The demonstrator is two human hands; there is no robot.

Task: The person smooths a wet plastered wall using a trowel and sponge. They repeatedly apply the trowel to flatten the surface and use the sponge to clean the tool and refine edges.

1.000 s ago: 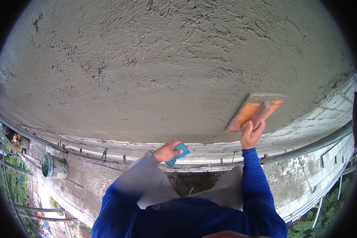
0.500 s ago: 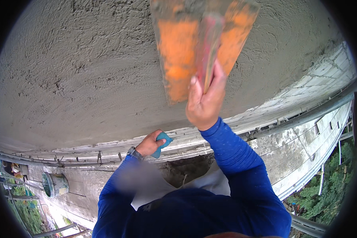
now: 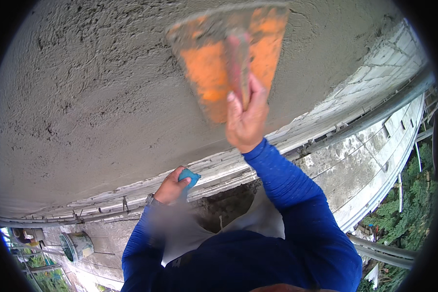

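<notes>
My right hand [image 3: 248,120] is wrapped around the handle of an orange plastering float [image 3: 207,70]. The float is smeared with grey mortar and lies against the wet grey plaster [image 3: 92,107] on the wall. Lower and to the left, my left hand [image 3: 169,189] grips a small soft teal sponge [image 3: 191,178], perhaps a folded cloth, near the wall's lower edge. The plaster looks rough and pitted at the upper left and smoother around the float.
Bare pale blocks [image 3: 389,61] show at the right below the plaster. A grey pipe [image 3: 394,104] runs along the wall above a mortar-stained plank platform [image 3: 336,165]. A bucket [image 3: 78,246] stands at the lower left. Greenery [image 3: 399,219] and poles lie beyond the platform.
The float in my right hand has shifted left and tilted a little. My left hand keeps its grip on the teal sponge. The whole view has turned slightly.
</notes>
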